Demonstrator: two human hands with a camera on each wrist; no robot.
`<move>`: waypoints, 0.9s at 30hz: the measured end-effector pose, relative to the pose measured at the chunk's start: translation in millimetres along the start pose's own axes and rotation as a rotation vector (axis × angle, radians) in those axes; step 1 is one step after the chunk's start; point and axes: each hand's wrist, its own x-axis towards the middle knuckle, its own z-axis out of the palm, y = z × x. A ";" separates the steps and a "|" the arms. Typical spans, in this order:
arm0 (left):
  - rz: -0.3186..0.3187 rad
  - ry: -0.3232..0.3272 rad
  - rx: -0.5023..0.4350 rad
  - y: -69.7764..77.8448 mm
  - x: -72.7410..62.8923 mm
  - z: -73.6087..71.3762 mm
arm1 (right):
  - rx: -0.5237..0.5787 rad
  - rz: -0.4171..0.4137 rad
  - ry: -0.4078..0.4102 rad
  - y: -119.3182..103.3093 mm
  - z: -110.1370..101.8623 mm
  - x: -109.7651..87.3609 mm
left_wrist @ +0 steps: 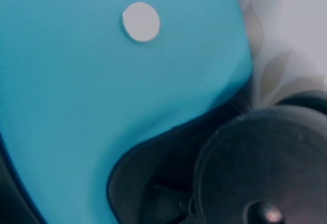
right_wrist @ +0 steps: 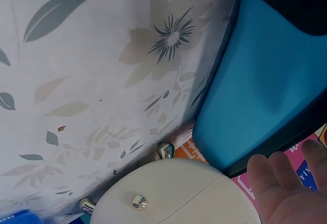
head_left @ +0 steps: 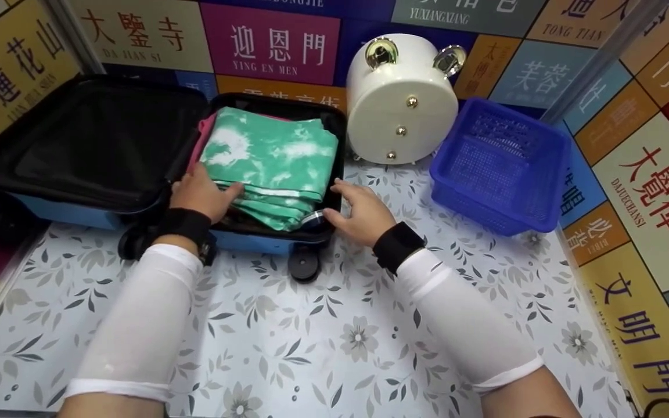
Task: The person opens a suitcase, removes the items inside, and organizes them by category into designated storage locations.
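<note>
A green and white tie-dye cloth (head_left: 270, 151), folded in layers, lies in the right half of a blue suitcase (head_left: 253, 242) that stands open. Pink fabric (head_left: 202, 139) peeks out along its left side. My left hand (head_left: 202, 196) rests at the cloth's front left corner, thumb on the fabric, fingers along the side. At the suitcase's right rim is my right hand (head_left: 363, 215), fingers extended; they also show in the right wrist view (right_wrist: 283, 188). By its thumb sits a dark item with a silver band (head_left: 313, 219), partly covered by the cloth.
The suitcase's other half (head_left: 90, 139) is black inside and lies to the left. A cream round cabinet (head_left: 404, 104) with gold knobs stands behind right, beside a blue plastic basket (head_left: 497, 203). Patterned panels (head_left: 276, 46) wall in the floral tabletop (head_left: 323, 348).
</note>
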 end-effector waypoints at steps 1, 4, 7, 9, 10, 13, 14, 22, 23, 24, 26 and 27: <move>-0.001 -0.001 -0.004 -0.2 0.5 0.0 | -0.002 -0.003 -0.001 -0.4 0.0 0.7; -0.011 0.006 -0.028 -1.1 2.5 0.3 | -0.011 -0.007 -0.006 -1.2 0.7 2.3; -0.022 0.016 -0.052 -2.7 4.6 0.7 | -0.023 0.006 -0.016 -1.2 1.9 4.2; -0.025 0.024 -0.063 -3.2 5.2 1.0 | -0.030 0.019 -0.023 -1.8 2.5 5.5; -0.026 0.027 -0.067 -3.4 5.4 1.0 | -0.033 0.026 -0.027 -2.1 2.8 6.2; -0.038 0.036 -0.078 -3.7 5.7 0.4 | -0.037 0.044 -0.040 -4.4 3.0 8.2; -0.041 0.039 -0.078 -3.6 5.9 0.2 | -0.038 0.050 -0.045 -5.0 3.2 9.1; -0.046 0.016 -0.051 -2.8 6.6 -2.6 | -0.050 0.089 -0.064 -7.2 4.2 16.1; -0.049 0.010 -0.051 -2.5 6.7 -2.6 | -0.055 0.092 -0.065 -7.4 4.4 17.1; -0.052 0.004 -0.052 -2.0 6.5 -2.6 | -0.059 0.096 -0.067 -7.7 4.8 18.1; -0.060 -0.008 -0.055 -2.1 7.3 -2.3 | -0.067 0.103 -0.070 -8.4 5.1 20.0; -0.062 -0.014 -0.055 -2.1 7.5 -2.2 | -0.071 0.105 -0.073 -8.8 5.2 20.7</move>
